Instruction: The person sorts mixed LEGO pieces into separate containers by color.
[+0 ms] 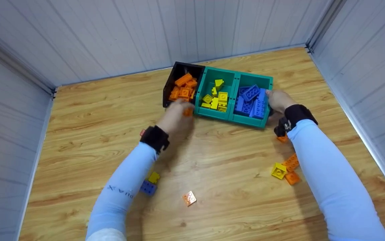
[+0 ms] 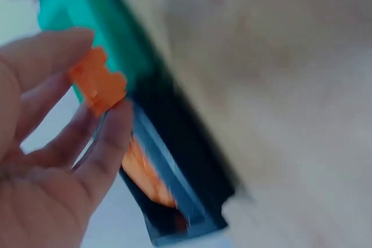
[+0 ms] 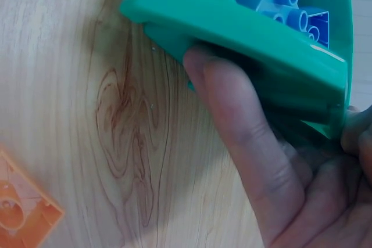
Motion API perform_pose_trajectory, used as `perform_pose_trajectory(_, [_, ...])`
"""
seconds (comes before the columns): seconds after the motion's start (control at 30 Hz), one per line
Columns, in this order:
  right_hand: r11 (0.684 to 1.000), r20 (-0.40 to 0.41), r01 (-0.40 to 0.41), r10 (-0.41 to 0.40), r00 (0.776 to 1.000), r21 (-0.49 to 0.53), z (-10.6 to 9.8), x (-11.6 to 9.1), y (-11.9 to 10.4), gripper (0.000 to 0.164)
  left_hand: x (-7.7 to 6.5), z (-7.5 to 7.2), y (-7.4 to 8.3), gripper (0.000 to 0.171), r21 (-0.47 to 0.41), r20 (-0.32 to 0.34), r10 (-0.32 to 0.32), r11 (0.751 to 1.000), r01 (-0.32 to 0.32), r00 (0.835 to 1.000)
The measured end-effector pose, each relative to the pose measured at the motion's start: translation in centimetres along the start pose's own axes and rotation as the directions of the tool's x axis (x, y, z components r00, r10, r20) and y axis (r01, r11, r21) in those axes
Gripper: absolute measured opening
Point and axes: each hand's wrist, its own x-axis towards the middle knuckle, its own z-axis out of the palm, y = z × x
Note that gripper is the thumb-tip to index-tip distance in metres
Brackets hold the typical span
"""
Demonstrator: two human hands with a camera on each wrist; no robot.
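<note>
My left hand pinches an orange toy brick between thumb and fingertips, just in front of the black bin. Orange bricks fill much of that bin. Beside it stands a green bin with two compartments: yellow bricks in the left one, blue bricks in the right one. At the green bin's right end, my right hand holds its side, fingers reaching under the overhanging rim in the right wrist view and thumb near the top edge.
On the wooden table, an orange plate lies at the front middle. A yellow brick and several orange ones lie near my right forearm. By the left forearm are a blue brick and another yellow brick. Pale panel walls enclose the table.
</note>
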Motion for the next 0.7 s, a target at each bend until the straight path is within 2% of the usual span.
perform_pose_trajectory(0.1, [0.998,-0.022,0.033,-0.035,0.999,-0.057,-0.1,-0.1,0.0,0.067,2.4,-2.0,-0.8,0.037,0.006,-0.105,-0.041,0.999,0.042,0.994])
perform_pose_trajectory(0.2, [0.996,-0.039,0.053,-0.056,0.998,-0.078,-0.1,0.1,0.2,0.066,4.3,-3.1,-1.4,0.036,0.005,-0.171,-0.055,0.998,0.057,0.984])
perform_pose_trajectory(0.33, [0.994,-0.048,0.073,-0.076,0.996,-0.076,0.1,0.3,0.3,0.064,5.6,-3.5,-1.8,0.035,0.057,-0.196,-0.039,0.997,0.051,0.980])
perform_pose_trajectory(0.5, [0.992,-0.074,0.091,-0.097,0.993,-0.087,0.1,0.2,0.1,0.063,6.3,-4.1,-2.2,0.034,0.080,-0.193,-0.039,0.995,0.056,0.980])
perform_pose_trajectory(0.6, [0.993,-0.090,0.092,-0.099,0.991,-0.081,0.0,0.3,0.1,0.062,6.6,-4.6,-2.8,0.031,0.083,-0.255,-0.073,0.992,0.097,0.964])
perform_pose_trajectory(0.7, [0.994,-0.098,0.092,-0.097,0.990,-0.058,0.0,0.4,0.3,0.060,7.0,-5.0,-3.5,0.026,0.112,-0.333,-0.138,0.976,0.184,0.933])
